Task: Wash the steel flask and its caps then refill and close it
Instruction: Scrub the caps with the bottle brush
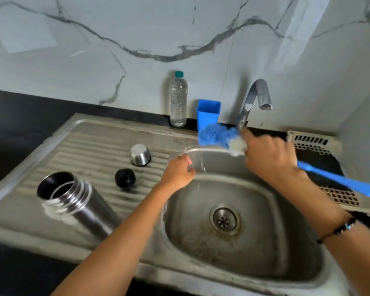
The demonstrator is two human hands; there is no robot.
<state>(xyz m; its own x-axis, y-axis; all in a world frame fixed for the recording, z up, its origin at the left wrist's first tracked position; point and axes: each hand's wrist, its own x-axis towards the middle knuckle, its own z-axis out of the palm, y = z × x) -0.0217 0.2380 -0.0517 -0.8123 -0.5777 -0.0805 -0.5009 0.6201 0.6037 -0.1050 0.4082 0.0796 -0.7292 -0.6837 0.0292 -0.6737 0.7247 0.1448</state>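
The steel flask (77, 201) stands open on the drainboard at the left, with white foam round its neck. Behind it lie its steel cap (140, 154), upside down, and its black inner cap (125, 179). My right hand (269, 159) grips a blue bottle brush (217, 135) near its foamy head, above the sink's back rim. The brush's handle runs off to the right. My left hand (177, 174) hovers over the left rim of the sink basin (276, 210), fingers loosely curled and holding nothing. A few drops of water fall beside it.
A curved tap (259, 95) stands behind the basin. A clear plastic bottle (178, 101) and a blue cup (208, 113) stand against the marble wall. A white slotted basket (314, 142) sits at the right. Black counter surrounds the steel sink unit.
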